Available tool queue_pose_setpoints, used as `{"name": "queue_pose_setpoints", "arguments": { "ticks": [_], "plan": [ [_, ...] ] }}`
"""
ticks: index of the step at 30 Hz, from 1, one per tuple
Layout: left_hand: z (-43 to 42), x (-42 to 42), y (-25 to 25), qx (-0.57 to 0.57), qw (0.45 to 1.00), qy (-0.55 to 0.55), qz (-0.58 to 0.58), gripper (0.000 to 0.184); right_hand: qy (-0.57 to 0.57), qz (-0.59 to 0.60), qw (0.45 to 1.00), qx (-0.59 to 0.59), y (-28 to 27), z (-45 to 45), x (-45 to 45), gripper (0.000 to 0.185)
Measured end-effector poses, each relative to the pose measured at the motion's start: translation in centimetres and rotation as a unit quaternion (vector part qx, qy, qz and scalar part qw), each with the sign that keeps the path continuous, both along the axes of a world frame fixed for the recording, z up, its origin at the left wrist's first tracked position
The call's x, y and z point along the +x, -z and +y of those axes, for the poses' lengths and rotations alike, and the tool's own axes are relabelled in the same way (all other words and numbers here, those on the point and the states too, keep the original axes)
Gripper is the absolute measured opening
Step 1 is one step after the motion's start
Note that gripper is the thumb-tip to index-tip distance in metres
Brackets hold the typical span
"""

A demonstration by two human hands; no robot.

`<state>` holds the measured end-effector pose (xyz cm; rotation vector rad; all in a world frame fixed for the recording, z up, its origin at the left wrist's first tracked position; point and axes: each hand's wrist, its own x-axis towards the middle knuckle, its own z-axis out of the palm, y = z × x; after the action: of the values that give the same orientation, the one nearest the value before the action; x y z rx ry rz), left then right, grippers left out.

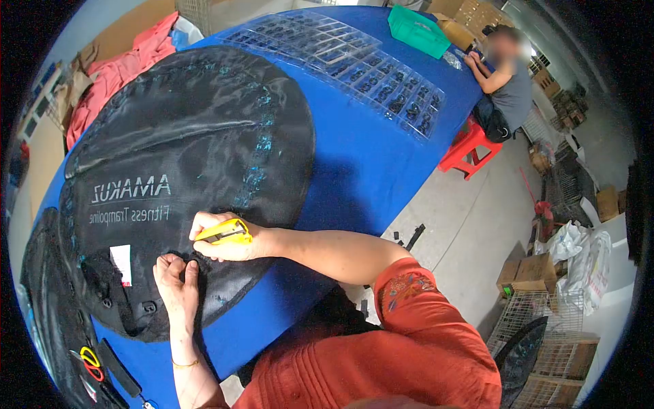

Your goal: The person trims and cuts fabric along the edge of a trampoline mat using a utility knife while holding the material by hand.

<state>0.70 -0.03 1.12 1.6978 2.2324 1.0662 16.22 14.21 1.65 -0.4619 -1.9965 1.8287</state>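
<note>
A round black trampoline cover [197, 146] with pale mirrored lettering lies over the blue table. My right hand [235, 253] is closed around a yellow utility knife [228, 232] above the cover's lower part. Whether the blade touches the fabric is hidden. Just left of it, my left hand [176, 283] has its fingers curled, pinching a bit of the black fabric between thumb and fingertips. A white label [121, 264] sits beside my left hand. Black straps with buckles [149, 307] lie below the label.
Yellow-and-red scissors [90, 362] lie at the lower left on more black fabric [51, 300]. Clear divided trays [392, 88] of dark parts and a green bin [417, 31] stand farther back. A co-worker [509, 85] sits on a red stool [470, 148]. Boxes and wire baskets line the right.
</note>
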Motion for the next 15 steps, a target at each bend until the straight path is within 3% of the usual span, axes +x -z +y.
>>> {"name": "queue_pose_setpoints", "arguments": {
  "ticks": [15],
  "plan": [
    [-0.11,0.11,-0.21,-0.014,1.0,-0.001,0.006,0.022,-0.001,0.007,1.0,-0.009,0.15,-0.03,0.03,0.019]
  ]
}}
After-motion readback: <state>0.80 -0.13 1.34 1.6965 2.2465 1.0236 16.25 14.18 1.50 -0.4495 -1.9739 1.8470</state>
